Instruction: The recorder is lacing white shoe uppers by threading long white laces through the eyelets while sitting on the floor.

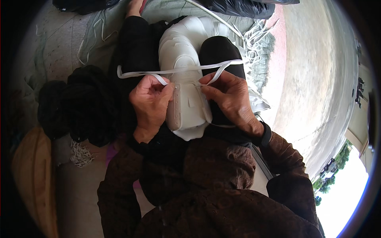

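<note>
A white shoe upper [191, 113] lies between my knees, its two eyelet flaps toward me. It is at the near end of a curved row of nested white uppers [180, 41] reaching away from me. A flat white shoelace [180, 70] loops across it from hand to hand. My left hand [150, 106] pinches one end of the lace at the left flap's top eyelet. My right hand [233, 99] pinches the other end at the right flap. The lace tips are hidden by my fingers.
A tangled pile of white laces [254, 41] lies on green sheeting beyond my right knee. Another lace bundle [81, 154] is on the floor at left, near dark cloth [85, 105] and a wooden piece [33, 178]. Black plastic bags [240, 8] lie at the far side.
</note>
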